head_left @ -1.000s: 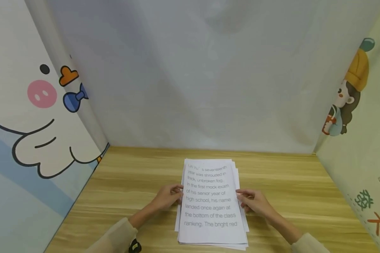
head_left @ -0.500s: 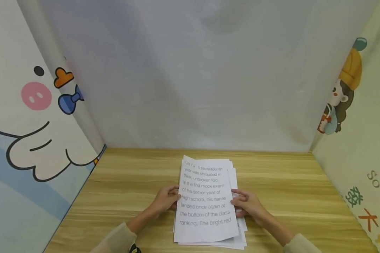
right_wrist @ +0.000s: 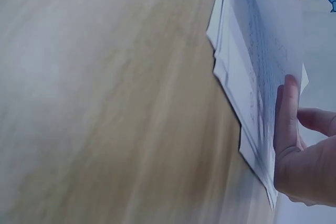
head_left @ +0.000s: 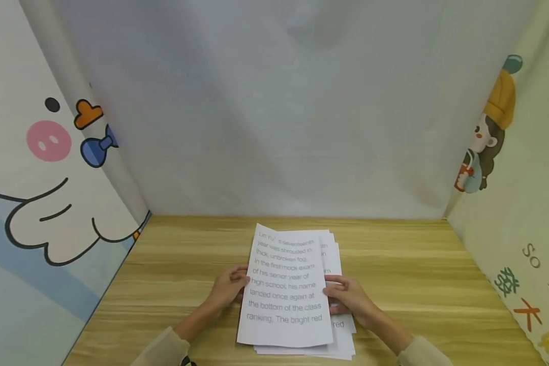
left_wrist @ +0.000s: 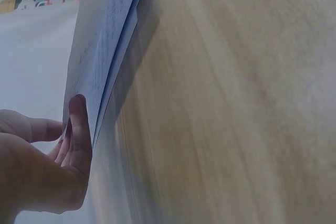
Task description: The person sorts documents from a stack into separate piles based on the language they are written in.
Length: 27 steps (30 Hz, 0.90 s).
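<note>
A printed sheet of paper (head_left: pixel 281 284) is raised slightly over a stack of paper (head_left: pixel 340 344), its upper left corner bent up. My left hand (head_left: pixel 226 290) pinches the sheet's left edge between thumb and fingers. At the opposite edge, my right hand (head_left: pixel 351 300) pinches it the same way. The right wrist view has the lifted sheet (right_wrist: pixel 273 19) standing apart from the layered pages beneath. In the left wrist view the thumb and fingers of the left hand (left_wrist: pixel 47 166) close on the near edge. Pages below lie unevenly, with offset edges and matching large print.
The wood-grain table (head_left: pixel 407 264) extends on both sides of the stack. A pale grey backdrop (head_left: pixel 274 112) rises behind it. Cartoon-printed panels, one with a white character (head_left: pixel 73 203) and one with a girl (head_left: pixel 482 147), flank the table.
Both hands have taken hold of the top sheet, lifted it off the stack and shifted it left, uncovering the right side of the pages below. The head view has turned slightly right.
</note>
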Tool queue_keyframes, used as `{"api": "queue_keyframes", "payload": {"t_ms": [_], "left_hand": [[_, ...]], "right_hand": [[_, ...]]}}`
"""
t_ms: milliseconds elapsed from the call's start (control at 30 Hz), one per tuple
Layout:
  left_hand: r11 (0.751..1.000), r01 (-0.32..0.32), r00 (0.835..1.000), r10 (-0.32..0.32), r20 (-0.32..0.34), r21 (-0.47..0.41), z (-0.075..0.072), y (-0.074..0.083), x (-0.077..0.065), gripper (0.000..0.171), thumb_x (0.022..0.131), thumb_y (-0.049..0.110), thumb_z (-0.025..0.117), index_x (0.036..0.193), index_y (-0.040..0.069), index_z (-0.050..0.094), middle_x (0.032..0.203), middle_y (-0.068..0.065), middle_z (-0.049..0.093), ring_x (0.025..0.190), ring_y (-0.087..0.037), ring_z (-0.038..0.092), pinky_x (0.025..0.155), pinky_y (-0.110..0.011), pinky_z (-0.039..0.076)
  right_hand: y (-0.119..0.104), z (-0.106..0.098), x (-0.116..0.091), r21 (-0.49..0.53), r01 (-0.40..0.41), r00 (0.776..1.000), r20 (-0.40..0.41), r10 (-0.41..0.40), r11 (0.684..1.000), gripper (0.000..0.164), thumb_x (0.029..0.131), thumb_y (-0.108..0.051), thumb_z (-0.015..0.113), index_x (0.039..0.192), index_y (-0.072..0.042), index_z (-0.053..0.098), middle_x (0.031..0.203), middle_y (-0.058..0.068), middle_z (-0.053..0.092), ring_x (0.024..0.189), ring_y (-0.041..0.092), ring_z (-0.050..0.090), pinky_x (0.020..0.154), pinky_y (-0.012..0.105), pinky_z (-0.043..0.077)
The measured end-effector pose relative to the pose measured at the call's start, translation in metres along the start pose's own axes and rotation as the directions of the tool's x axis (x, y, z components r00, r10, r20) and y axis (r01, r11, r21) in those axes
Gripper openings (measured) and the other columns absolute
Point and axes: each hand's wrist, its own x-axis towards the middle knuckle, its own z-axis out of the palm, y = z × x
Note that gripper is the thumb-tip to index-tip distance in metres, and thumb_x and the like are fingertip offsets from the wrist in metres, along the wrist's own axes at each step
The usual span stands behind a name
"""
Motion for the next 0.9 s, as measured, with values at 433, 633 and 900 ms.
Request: {"api": "queue_keyframes", "payload": {"t_ms": [433,633,900], "left_hand": [[0.998,0.045,0.997,-0.048,-0.065,-0.046,-0.045,0.003,0.01,0.039,0.098,0.005,0.06,0.137,0.001,0.059,0.103,-0.01,0.075,0.076,-0.014,0.068,0.064,-0.024,0.054],[0.999,0.04,0.997,-0.042,-0.064,-0.026,-0.078,0.008,0.01,0.039,0.102,0.007,0.056,0.14,0.0,0.055,0.106,-0.01,0.073,0.079,-0.012,0.066,0.067,-0.023,0.055],[0.997,0.063,0.992,-0.059,-0.115,0.032,-0.116,0.007,0.01,0.042,0.103,0.012,0.056,0.143,0.0,0.052,0.11,-0.008,0.073,0.079,-0.008,0.066,0.068,-0.022,0.057]], "right_hand": [[-0.012,0.039,0.027,-0.024,-0.028,0.997,-0.077,0.026,0.999,0.05,0.095,-0.009,0.066,0.141,0.005,0.051,0.106,0.014,0.077,0.086,0.02,0.076,0.068,0.033,0.065],[-0.027,0.065,0.045,-0.04,-0.004,0.999,-0.051,0.002,0.999,0.048,0.094,-0.009,0.066,0.14,0.004,0.054,0.106,0.016,0.077,0.085,0.02,0.076,0.07,0.033,0.065],[-0.039,0.093,0.064,-0.028,0.017,1.0,0.015,-0.017,0.999,0.049,0.095,-0.01,0.065,0.141,0.003,0.054,0.11,0.018,0.075,0.092,0.022,0.077,0.075,0.035,0.065]]}}
